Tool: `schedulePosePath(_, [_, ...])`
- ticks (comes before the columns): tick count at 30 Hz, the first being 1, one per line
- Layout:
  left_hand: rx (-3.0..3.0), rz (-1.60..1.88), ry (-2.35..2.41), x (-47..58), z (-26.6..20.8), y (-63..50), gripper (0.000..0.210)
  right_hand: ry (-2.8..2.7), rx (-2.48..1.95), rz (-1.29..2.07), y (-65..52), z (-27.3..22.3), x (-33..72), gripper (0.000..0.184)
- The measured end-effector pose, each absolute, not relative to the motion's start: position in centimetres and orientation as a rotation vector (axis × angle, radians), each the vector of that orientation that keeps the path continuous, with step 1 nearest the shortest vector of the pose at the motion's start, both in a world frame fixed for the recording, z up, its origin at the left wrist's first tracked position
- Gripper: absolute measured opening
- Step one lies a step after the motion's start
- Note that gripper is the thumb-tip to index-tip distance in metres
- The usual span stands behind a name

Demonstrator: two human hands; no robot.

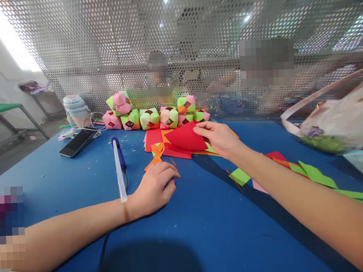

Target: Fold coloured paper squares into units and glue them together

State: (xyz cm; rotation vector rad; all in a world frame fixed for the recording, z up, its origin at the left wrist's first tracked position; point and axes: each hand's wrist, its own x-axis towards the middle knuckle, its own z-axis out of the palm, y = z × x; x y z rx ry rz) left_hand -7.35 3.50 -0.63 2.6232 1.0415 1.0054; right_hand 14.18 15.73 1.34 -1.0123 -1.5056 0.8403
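My right hand [219, 138] pinches a red sheet of paper [186, 138] between thumb and fingers and holds it raised over a pile of coloured paper [153, 141]. The sheet bends slightly. Low on the blue table lies my left hand [159, 183], loosely curved, with nothing visible in it. Just beyond its knuckles are small folded orange paper pieces [157, 150]. At the back stands a row of folded paper balls [150, 119] in pink, green, orange and red, two of them stacked on top of others.
A glue gun [119, 152] with a long white glue stick lies left of my hands, its cord trailing. Further left are a phone [79, 142] and a cup [76, 110]. Paper scraps [315, 174] and a plastic bag [340, 117] lie right. A perforated metal screen [105, 47] rises behind, people beyond it.
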Motion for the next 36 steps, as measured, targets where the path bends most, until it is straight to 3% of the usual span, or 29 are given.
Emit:
schedulePosePath(4, [2.458,1.111,0.992,-7.4,-0.5,3.0,0.017,-1.45,-0.95,0.811,12.7,2.6,15.0,0.02])
schedulePosePath(8, [1.807,0.998,0.949,-6.8,0.1,1.8,0.021,-1.709,-0.922,0.349,7.6,2.9,15.8,0.007])
schedulePosePath(11, [1.335,0.914,0.766,-6.1,0.2,1.4,0.037,-2.209,-0.524,0.097,4.4,1.9,15.8,0.014])
schedulePosePath(15, [1.198,0.922,0.788,-5.6,-0.2,1.8,0.03,-2.565,-0.177,-0.161,2.1,0.3,15.0,0.009])
schedulePosePath(19, [1.11,0.938,0.836,-5.6,-0.5,2.2,0.033,-2.409,-0.247,-0.022,1.7,-0.1,15.0,0.012])
schedulePosePath(23, [1.051,0.957,0.823,-5.5,-0.2,2.3,0.035,-1.996,-0.821,0.166,2.9,0.1,15.5,0.002])
schedulePosePath(25, [1.069,0.955,0.859,-5.5,0.0,2.4,0.035,-1.855,-1.136,0.411,3.7,-0.2,15.4,0.021])
schedulePosePath(27, [1.103,0.955,0.922,-5.5,0.1,2.4,0.033,-1.842,-1.286,0.732,4.4,-0.6,15.2,0.027])
schedulePosePath(29, [1.12,0.952,0.961,-5.6,0.1,2.5,0.033,-1.845,-1.334,0.912,4.7,-0.9,15.1,0.031])
schedulePosePath(36, [1.135,0.901,0.885,-5.6,-0.4,2.8,0.025,-1.608,-1.351,0.957,5.4,-0.6,15.5,0.031])
